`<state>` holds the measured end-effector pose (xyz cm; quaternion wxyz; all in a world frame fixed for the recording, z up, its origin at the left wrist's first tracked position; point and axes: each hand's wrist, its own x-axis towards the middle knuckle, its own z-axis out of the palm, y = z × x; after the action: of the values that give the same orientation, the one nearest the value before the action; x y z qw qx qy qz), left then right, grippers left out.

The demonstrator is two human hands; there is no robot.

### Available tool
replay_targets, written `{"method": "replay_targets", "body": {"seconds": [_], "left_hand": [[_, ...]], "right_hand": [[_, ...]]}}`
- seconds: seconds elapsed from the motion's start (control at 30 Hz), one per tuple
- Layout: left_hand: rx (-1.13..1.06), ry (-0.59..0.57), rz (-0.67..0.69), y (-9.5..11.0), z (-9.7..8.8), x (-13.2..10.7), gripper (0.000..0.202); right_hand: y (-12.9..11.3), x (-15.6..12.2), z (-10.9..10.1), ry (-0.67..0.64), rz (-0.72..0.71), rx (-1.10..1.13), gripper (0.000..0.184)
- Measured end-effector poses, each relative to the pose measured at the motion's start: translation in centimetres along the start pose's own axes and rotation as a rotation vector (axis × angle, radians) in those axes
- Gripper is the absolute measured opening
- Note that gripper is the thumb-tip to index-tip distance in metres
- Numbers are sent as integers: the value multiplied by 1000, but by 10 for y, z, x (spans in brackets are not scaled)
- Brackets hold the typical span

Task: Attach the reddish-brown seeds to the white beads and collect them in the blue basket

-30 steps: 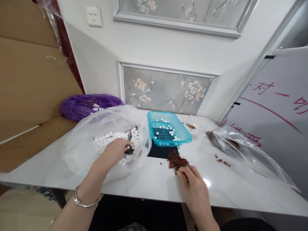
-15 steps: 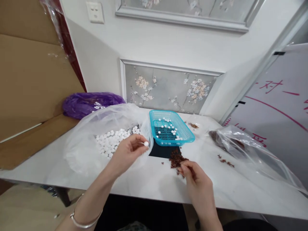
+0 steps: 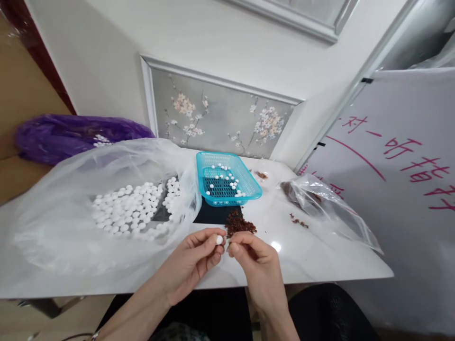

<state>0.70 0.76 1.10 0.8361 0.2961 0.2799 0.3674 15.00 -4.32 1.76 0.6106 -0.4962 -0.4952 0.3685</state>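
Note:
Between the thumb and fingers of my left hand [image 3: 201, 251] is a small white ball [image 3: 219, 239]. Close beside it, nearly touching, my right hand [image 3: 256, 258] has its thumb and forefinger pinched on a tiny brown piece, mostly hidden by the fingertips. Just behind the hands lies a pile of small reddish-brown pieces [image 3: 236, 222]. Many more white balls [image 3: 124, 210] lie in an open clear plastic bag [image 3: 57, 241] to the left. A blue plastic basket [image 3: 258, 192] behind the pile holds several loose white balls.
A purple bag [image 3: 64, 137] sits at the back left, by cardboard [image 3: 21, 94]. On the right, a clear bag [image 3: 327, 201] holds brown material, with a few brown pieces [image 3: 298, 221] near it. A whiteboard [image 3: 391, 227] with red writing stands beyond the white table [image 3: 337, 265].
My left hand has brought the white ball down from the bag towards the table's front. My right hand has left the brown pile, and both hands now meet. The view has shifted right.

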Motion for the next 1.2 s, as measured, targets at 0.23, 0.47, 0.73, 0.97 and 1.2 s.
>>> {"method": "replay_targets", "body": {"seconds": [0.23, 0.47, 0.73, 0.97, 1.2], "left_hand": [[6, -35, 27, -2, 3, -1, 12], [18, -31, 50, -6, 0, -1, 12], [54, 19, 66, -5, 1, -3, 13], [88, 38, 70, -8, -1, -3, 12], [111, 10, 100, -9, -2, -3, 10]], "right_hand": [[0, -4, 10, 48, 45, -32, 9], [-3, -4, 12, 17, -54, -97, 14], [-2, -6, 13, 14, -107, -153, 13], [0, -6, 15, 18, -107, -206, 16], [8, -4, 12, -52, -60, -223, 15]]}}
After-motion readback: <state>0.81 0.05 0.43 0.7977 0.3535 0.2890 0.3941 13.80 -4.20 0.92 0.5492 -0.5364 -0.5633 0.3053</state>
